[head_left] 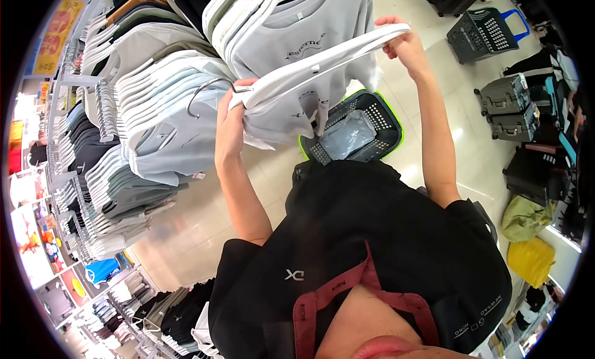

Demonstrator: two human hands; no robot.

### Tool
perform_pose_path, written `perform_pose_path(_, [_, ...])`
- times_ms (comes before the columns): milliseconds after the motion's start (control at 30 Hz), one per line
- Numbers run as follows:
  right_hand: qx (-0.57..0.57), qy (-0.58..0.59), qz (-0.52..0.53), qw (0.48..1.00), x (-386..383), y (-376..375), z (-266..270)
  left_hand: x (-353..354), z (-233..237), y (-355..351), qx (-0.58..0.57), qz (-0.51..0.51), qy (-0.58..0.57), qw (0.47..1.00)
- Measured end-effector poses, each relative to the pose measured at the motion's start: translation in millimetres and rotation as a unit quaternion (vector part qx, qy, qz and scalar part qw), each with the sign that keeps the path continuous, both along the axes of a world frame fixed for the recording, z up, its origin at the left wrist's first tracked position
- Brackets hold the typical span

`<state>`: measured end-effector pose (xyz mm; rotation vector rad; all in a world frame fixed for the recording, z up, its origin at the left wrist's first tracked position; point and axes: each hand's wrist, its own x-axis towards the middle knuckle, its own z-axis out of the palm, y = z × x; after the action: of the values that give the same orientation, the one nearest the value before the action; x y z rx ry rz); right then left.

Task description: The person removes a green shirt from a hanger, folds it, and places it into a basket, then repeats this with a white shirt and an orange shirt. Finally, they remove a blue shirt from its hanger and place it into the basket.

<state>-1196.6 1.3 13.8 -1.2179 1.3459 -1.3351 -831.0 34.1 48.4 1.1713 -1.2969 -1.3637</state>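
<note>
My left hand (232, 120) is closed on the near end of a white hanger (273, 86), close to its metal hook. My right hand (406, 49) pinches the hanger's far end. A light grey shirt (291, 114) with a small dark print hangs from this hanger, tilted across the view. Behind it, more grey shirts (310, 46) hang on the rack, one with dark lettering. Below the held shirt, a dark basket (387, 126) with a green rim stands on the floor with a clear plastic package (348, 135) inside.
Racks of pale and dark shirts (167, 105) line the left side. A grey basket (480, 37) with a blue handle stands at the upper right. Suitcases (505, 99) and a yellow bag (531, 262) are along the right. Shelves (37, 235) stand at the far left.
</note>
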Motion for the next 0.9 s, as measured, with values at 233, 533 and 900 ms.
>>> perform_pose_path(233, [-0.051, -0.096, -0.012, 0.994, -8, 26, 41, 10, -18, -10, -0.053, -0.105, 0.169, 0.979])
perform_pose_path(533, [-0.057, -0.189, -0.04, 0.979, -8, 41, 57, -3, -30, -6, 0.087, -0.034, 0.196, 0.976])
perform_pose_path(900, [-0.101, -0.145, -0.039, 0.983, -31, 39, 48, 13, -29, -7, -0.054, -0.081, 0.047, 0.994])
